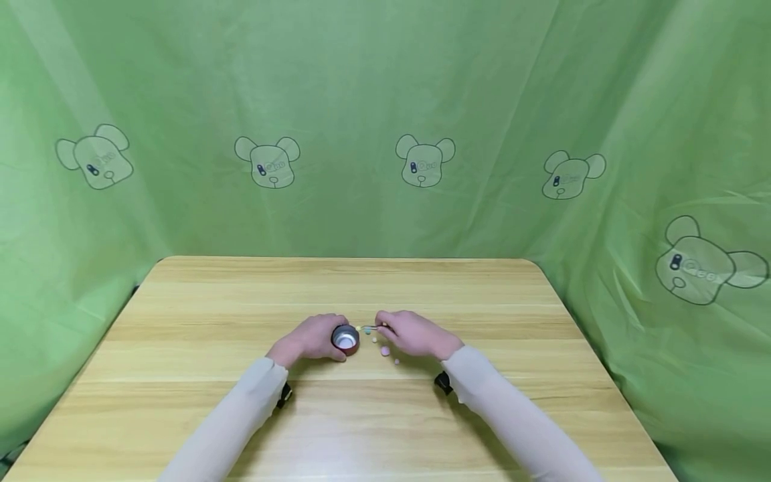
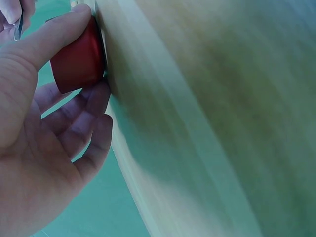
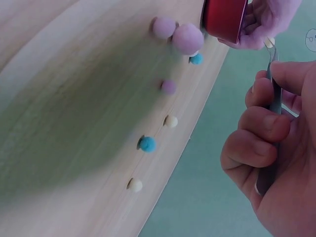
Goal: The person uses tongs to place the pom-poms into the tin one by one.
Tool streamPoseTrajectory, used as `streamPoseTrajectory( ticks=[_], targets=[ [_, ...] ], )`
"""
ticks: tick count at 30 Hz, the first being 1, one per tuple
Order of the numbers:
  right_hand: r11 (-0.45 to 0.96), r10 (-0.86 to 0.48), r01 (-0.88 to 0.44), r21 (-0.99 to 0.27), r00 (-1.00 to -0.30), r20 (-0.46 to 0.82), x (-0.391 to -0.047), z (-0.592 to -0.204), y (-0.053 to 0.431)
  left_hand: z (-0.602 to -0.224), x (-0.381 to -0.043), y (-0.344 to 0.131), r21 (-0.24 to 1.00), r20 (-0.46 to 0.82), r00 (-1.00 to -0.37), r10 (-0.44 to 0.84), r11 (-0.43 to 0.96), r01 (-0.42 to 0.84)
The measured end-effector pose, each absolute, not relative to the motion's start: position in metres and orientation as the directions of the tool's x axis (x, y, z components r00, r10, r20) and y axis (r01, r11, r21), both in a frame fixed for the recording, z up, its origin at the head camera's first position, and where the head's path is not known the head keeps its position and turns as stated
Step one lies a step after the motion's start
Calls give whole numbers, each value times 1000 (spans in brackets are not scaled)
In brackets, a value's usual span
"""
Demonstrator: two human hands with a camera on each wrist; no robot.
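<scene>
Near the middle of the wooden table (image 1: pixel 361 428), my left hand (image 1: pixel 310 337) curls its thumb and fingers round a red tin (image 2: pixel 79 61), which stands upright on the wood, open side up. My right hand (image 1: pixel 412 333) grips metal tweezers (image 3: pixel 267 180), their tips on a small pale yellow ball (image 3: pixel 269 43) just beside the tin's rim. Below my right hand lie loose pink balls (image 3: pixel 188 39), blue balls (image 3: pixel 147 144) and cream balls (image 3: pixel 171 121). Beyond hangs a green curtain (image 1: pixel 349 87) printed with animal heads.
</scene>
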State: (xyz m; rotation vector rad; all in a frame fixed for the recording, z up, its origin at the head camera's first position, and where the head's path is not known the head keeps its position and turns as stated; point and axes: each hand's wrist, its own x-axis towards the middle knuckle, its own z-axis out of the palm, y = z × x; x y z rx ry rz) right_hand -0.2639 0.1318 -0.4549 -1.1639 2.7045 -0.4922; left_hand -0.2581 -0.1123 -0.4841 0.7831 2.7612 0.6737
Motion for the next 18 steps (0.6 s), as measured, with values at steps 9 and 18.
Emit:
streamPoseTrajectory(
  ticks=[9, 18],
  targets=[
    [638, -734, -666, -387, -678, -44, -267, -455, 125, -486, -259, -112, 460, -59, -843, 535, 764, 453],
    [639, -732, -633, -437, -675, -93, -269, -460, 120, -485, -258, -112, 465, -63, -843, 535, 763, 449]
  ],
)
